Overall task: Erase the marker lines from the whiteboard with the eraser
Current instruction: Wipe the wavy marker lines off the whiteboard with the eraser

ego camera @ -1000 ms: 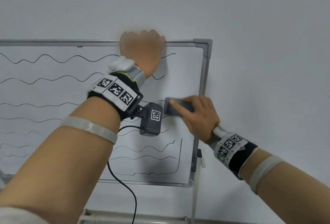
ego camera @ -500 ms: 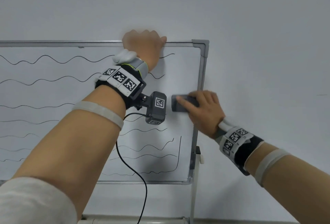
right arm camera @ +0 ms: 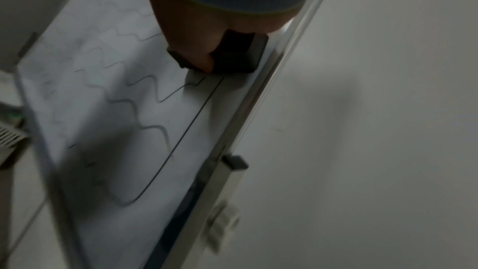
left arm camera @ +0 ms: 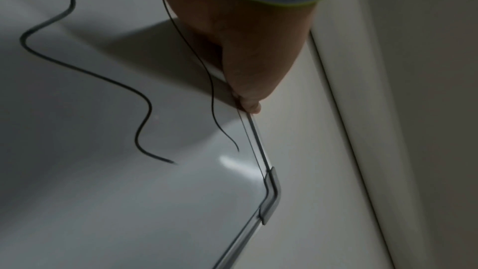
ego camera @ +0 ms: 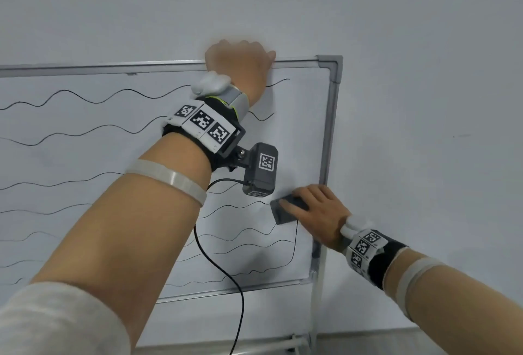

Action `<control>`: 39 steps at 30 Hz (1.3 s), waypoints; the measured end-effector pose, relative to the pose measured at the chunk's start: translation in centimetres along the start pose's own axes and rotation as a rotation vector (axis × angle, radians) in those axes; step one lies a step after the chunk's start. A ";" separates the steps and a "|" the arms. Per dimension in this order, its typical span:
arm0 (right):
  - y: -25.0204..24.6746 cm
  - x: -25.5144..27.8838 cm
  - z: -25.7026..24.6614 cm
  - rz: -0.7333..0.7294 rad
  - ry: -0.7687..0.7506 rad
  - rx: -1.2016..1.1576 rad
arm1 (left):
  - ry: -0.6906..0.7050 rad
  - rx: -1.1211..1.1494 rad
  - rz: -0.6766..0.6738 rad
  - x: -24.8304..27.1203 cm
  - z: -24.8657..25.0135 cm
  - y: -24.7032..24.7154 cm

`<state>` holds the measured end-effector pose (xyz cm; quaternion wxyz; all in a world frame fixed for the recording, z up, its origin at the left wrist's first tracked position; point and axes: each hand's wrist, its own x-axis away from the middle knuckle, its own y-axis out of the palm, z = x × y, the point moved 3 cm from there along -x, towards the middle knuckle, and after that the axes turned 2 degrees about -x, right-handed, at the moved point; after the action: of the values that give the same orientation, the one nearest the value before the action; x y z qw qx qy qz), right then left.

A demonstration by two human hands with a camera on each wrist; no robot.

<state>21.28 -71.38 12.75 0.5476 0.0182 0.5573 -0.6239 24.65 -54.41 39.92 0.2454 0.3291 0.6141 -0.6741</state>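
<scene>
Mid-wipe: right hand (ego camera: 319, 213) grips dark grey rectangular eraser (ego camera: 284, 211), pressed on white metal-framed whiteboard (ego camera: 329, 128) near its right edge. Left hand (ego camera: 240, 69) clasps top frame. Most black wavy marker lines (ego camera: 85, 97) remain; next, probably leftward strokes.

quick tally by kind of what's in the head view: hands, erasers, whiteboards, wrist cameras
hands: 2, left hand gripping the top frame, right hand holding the eraser
erasers: 1, eraser
whiteboards: 1, whiteboard
wrist cameras: 1 visible, wrist camera
total: 5
</scene>
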 end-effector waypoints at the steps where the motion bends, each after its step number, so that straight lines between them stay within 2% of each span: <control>1: -0.7 -0.7 1.0 0.071 0.073 -0.019 | -0.006 -0.004 0.001 -0.1 -0.1 0.0; 3: -1.9 -2.3 2.6 0.214 0.228 -0.053 | -0.041 -0.025 0.033 0.0 -0.8 -0.1; 5: -1.6 -2.7 2.5 0.287 0.279 -0.065 | -0.066 -0.064 0.074 0.8 -1.8 0.0; 7: 0.9 -1.1 0.4 0.209 0.179 -0.071 | -0.052 -0.078 0.122 2.0 -2.4 0.4; 9: 4.4 2.1 -2.7 0.003 0.030 -0.073 | -0.042 -0.072 0.162 3.0 -2.3 0.6; 11: 6.9 4.9 -4.9 -0.122 -0.055 -0.087 | -0.068 -0.093 0.199 3.7 -1.7 1.1; 13: 7.7 5.6 -5.4 -0.127 -0.085 -0.093 | -0.082 -0.128 0.241 4.0 -0.9 1.4; 15: 7.1 4.7 -4.8 -0.068 -0.063 -0.096 | -0.078 -0.121 0.243 4.1 -0.6 1.6; 19: 6.4 3.3 -4.0 0.069 0.141 -0.145 | -0.045 -0.117 0.253 4.3 -1.2 2.0; 20: 6.7 3.6 -4.4 0.074 0.153 -0.150 | -0.044 -0.122 0.261 4.4 -1.2 2.0; 21: 7.3 4.2 -5.1 0.044 0.124 -0.146 | -0.045 -0.128 0.266 4.6 -1.1 2.1; 24: 9.3 6.4 -7.1 -0.134 -0.109 -0.111 | -0.042 -0.138 0.264 5.1 -0.8 1.7; 25: 9.7 6.5 -7.3 -0.147 -0.142 -0.102 | -0.031 -0.122 0.256 5.2 -0.6 1.5; 27: 9.3 5.5 -6.6 -0.095 -0.052 -0.102 | -0.020 -0.039 0.253 6.4 -0.3 1.4; 29: 7.6 3.7 -5.4 0.031 0.099 -0.113 | 0.006 0.136 0.307 9.4 -0.3 1.9; 31: 7.0 2.4 -4.3 0.074 0.117 -0.152 | 0.051 0.361 0.376 14.5 -0.8 3.6; 32: 7.3 2.5 -4.1 0.075 0.107 -0.147 | 0.019 0.507 0.329 17.6 -1.2 5.1; 33: 7.7 2.8 -3.9 0.048 0.087 -0.129 | -0.060 0.669 0.221 20.4 -1.6 6.8; 34: 8.5 3.5 -4.1 -0.019 0.032 -0.111 | -0.203 0.837 0.060 23.1 -2.2 8.9; 36: 11.0 5.7 -4.9 -0.206 -0.131 -0.103 | -0.607 1.116 -0.310 28.8 -3.5 14.2; 37: 11.8 6.5 -5.3 -0.276 -0.197 -0.084 | -0.839 1.187 -0.495 31.7 -4.0 16.8; 39: 12.4 6.9 -5.1 -0.291 -0.253 -0.060 | -1.256 1.219 -0.776 37.0 -5.2 21.5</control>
<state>24.25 -69.58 -1.98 0.5177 -0.1576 0.4991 -0.6768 16.67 -49.26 -2.13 0.0761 -0.2480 -0.0199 -0.9656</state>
